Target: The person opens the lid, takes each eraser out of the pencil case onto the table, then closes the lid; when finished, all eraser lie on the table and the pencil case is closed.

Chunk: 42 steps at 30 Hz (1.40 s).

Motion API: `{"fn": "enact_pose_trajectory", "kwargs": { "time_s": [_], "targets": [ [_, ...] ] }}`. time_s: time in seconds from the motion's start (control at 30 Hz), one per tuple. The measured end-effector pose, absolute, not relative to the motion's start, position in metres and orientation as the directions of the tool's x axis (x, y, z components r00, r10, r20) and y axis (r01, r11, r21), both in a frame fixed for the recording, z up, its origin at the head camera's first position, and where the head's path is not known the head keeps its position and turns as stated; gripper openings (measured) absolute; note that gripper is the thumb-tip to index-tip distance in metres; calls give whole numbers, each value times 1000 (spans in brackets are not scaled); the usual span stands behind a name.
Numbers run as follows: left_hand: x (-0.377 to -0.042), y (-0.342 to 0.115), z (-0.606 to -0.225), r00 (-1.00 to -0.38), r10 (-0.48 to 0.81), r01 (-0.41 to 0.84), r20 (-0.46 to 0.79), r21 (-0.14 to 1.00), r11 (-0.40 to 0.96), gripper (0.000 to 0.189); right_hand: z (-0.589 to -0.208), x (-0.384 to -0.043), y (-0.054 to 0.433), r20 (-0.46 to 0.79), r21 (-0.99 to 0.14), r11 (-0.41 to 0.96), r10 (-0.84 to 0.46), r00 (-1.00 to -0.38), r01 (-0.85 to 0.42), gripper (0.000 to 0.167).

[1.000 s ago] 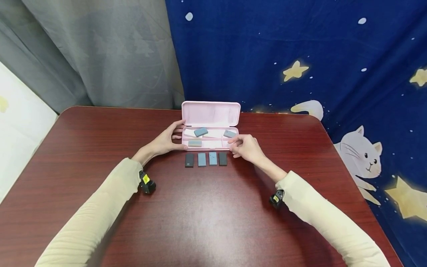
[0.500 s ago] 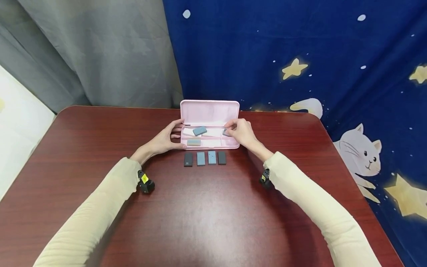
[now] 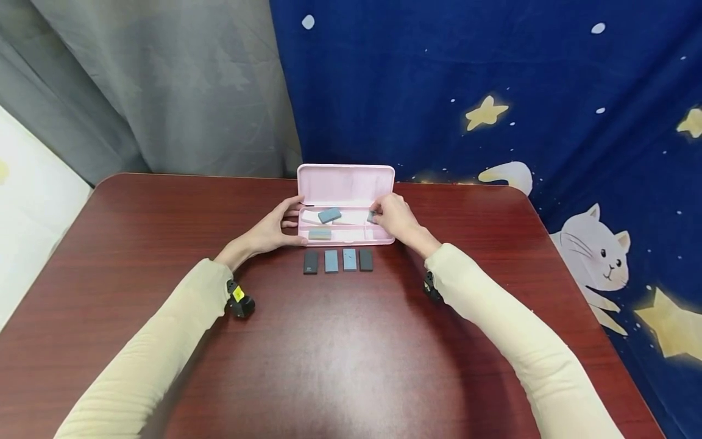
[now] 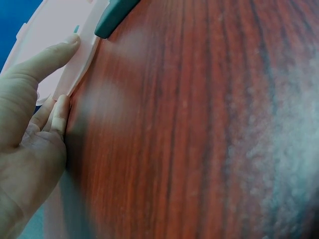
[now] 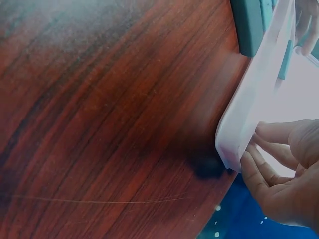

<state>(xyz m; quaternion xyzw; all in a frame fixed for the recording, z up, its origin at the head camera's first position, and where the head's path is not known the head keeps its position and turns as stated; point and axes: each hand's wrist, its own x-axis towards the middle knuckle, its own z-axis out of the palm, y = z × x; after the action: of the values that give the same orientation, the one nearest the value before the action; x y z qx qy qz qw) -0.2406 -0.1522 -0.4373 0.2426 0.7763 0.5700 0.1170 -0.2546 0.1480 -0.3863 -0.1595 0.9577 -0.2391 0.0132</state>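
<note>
A pink pencil case (image 3: 345,185) stands with its lid up near the table's back edge. My left hand (image 3: 269,231) holds its left end, thumb at the front corner and fingers along the side. Over the case's back right, my right hand (image 3: 398,216) pinches a small blue-grey block (image 3: 371,217), mostly covered by the fingers. That block is hidden in the right wrist view, where the hand (image 5: 284,174) bends in over the case's end. Inside the case lie a tilted blue block (image 3: 329,215) at back left and another blue-grey block (image 3: 320,234) in the front compartment.
Just in front of the case, several blocks lie in a row: a dark one (image 3: 310,263) at the left, blue ones (image 3: 331,261) in the middle, a dark one (image 3: 365,260) at the right. White flat pieces (image 3: 344,222) lie in the back compartment. Curtains hang behind the table.
My right hand has moved from the case's front right corner to its back right and taken hold of the blue-grey block there. The left hand stays on the case.
</note>
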Motion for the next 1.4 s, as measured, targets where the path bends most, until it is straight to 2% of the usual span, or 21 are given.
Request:
{"fn": "enact_pose_trajectory", "kwargs": {
  "time_s": [0.23,0.5,0.87,1.17,1.4],
  "targets": [
    [-240,-151,-438,-853,512,252,100,938,237,97,-389,-256,148,44,-395,863,-326,-944,-316,15],
    [-239,-153,-438,-856,508,247,95,939,241,97,-389,-259,148,23,-439,849,-318,-948,-295,14],
    [-239,-152,-435,-855,510,241,99,945,219,98,-388,-263,148,31,-417,846,-351,-936,-332,17],
    [-239,-154,-437,-857,503,251,111,943,220,98,-387,-260,146,14,-412,860,-324,-946,-300,16],
    [-238,-153,-435,-856,506,251,108,942,225,98,-386,-260,152,39,-465,843,-285,-958,-270,12]
  ]
}}
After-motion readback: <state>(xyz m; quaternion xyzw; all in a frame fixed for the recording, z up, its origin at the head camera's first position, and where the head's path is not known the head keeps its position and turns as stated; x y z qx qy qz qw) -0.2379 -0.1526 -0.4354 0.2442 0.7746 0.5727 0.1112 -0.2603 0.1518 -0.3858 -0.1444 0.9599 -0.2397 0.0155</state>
